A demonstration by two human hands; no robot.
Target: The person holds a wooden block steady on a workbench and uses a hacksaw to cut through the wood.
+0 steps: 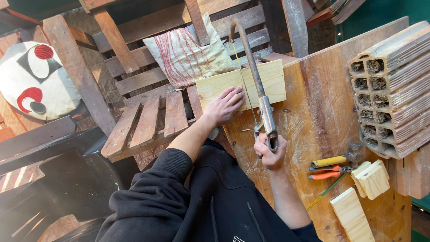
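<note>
A pale wooden board (273,80) lies across the far edge of a wooden workbench (322,112), overhanging to the left. My left hand (224,106) presses flat on the board's left part. My right hand (268,154) is closed around the handle of a rusty hacksaw (255,76). The saw's curved frame reaches over the board, and its thin blade crosses the board near the middle.
A hollow clay brick (392,89) rests on the bench at right. A hammer (336,160), orange pliers (327,172), a pencil (324,192) and small wood offcuts (371,179) lie near my right hand. A slatted wooden bench (148,121) with cushions (188,54) stands left.
</note>
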